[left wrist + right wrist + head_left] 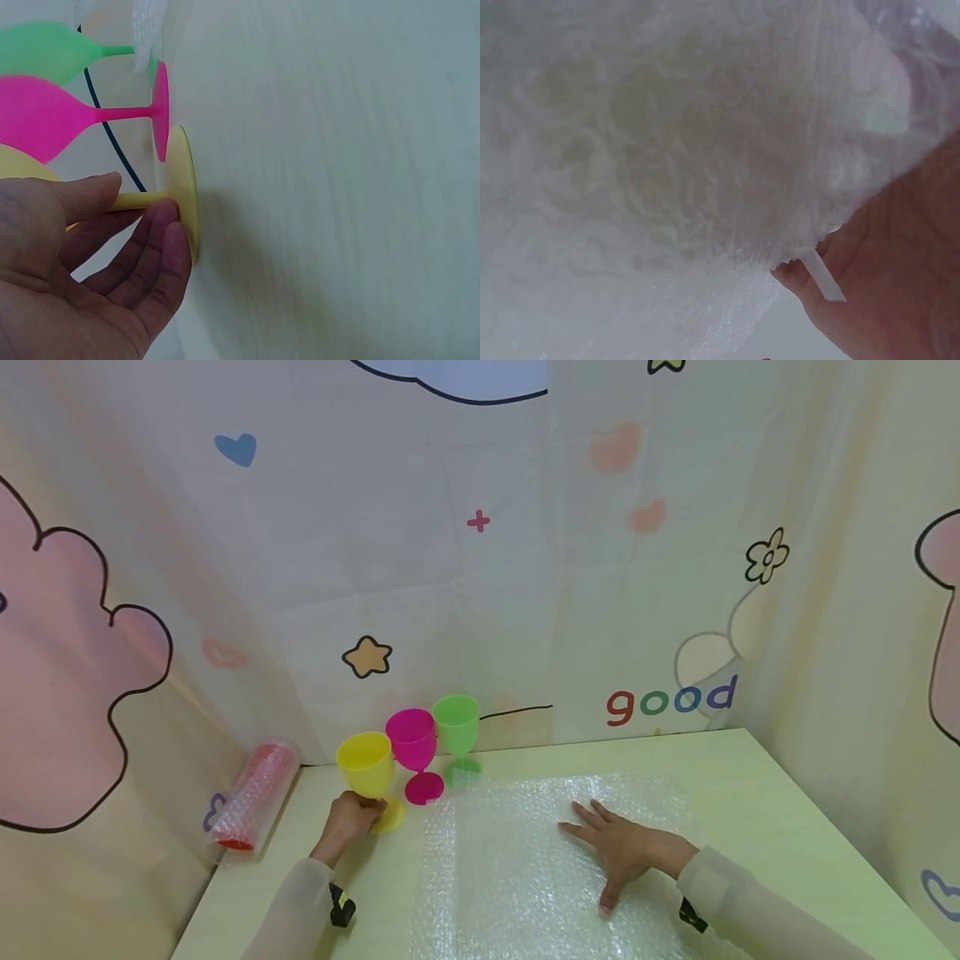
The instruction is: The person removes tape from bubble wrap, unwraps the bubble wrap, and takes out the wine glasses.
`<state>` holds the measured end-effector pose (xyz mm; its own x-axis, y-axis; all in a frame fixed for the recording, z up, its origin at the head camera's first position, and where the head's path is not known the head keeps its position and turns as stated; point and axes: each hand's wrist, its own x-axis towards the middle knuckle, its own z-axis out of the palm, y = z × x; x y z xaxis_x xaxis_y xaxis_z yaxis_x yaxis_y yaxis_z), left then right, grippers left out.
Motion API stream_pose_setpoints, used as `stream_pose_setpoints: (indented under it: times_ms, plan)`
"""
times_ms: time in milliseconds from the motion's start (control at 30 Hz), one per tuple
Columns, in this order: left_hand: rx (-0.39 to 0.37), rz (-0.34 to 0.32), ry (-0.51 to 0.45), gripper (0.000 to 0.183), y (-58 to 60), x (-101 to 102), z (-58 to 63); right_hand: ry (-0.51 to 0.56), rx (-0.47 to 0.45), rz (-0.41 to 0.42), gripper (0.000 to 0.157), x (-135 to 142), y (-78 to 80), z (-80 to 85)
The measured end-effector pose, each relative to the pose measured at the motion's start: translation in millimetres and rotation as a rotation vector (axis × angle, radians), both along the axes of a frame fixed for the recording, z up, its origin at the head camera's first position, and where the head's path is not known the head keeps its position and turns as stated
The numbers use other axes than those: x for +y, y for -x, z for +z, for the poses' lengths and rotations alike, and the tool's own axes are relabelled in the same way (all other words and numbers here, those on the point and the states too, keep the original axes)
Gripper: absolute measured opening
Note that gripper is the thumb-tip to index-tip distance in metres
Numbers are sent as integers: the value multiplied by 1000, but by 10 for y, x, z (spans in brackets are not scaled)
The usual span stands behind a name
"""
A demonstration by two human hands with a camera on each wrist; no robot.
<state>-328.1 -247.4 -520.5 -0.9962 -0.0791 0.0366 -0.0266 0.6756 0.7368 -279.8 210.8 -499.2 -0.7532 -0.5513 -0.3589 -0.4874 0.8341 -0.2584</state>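
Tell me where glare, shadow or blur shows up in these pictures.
Head view: small bright glints across the bubble wrap; left wrist view: a soft shadow on the table beside the yellow goblet's base; right wrist view: hazy and soft, with bubble wrap filling most of it.

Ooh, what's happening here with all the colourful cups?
A person is busy at a table. Their left hand holds the yellow cup by its stem, and their right hand is spread out over a big sheet of bubble wrap. The pink cup and the green cup stand next to the yellow one, with nobody holding them. Over at the table's left side lies a red bundle in bubble wrap.
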Motion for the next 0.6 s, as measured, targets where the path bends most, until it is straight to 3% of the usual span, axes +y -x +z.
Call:
stream_pose_setpoints:
  times_ms: [367, 600]
  plan:
    - [6, -12, 26, 24, 6, -48, -26, 2, 3, 1, 128, -22, -18, 32]
    - [-13, -18, 46, 26, -82, -64, 43, 5, -3, -5, 128, -19, -13, 19]
